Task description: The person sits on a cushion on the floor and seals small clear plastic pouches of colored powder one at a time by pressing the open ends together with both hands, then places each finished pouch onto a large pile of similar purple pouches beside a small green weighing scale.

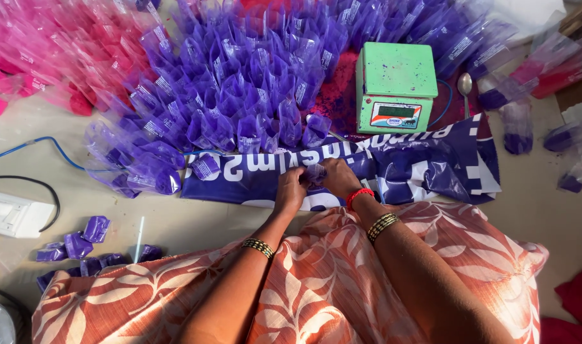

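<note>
Both my hands meet over a blue printed sheet (431,165) spread on the floor. My left hand (290,191) and my right hand (339,179) pinch one small plastic pouch of purple powder (315,172) between their fingers. Just beyond stand several open pouches of purple powder (253,83), packed upright in a wide mass. A green weighing scale (394,86) sits to the right of them, with a metal spoon (465,84) beside it.
Pink pouches (55,57) fill the far left. Several folded purple packets (81,245) lie near my left knee. A white switch box (14,215) with black and blue cables sits at left. More pouches (526,95) lie scattered at right. Patterned orange cloth (329,280) covers my lap.
</note>
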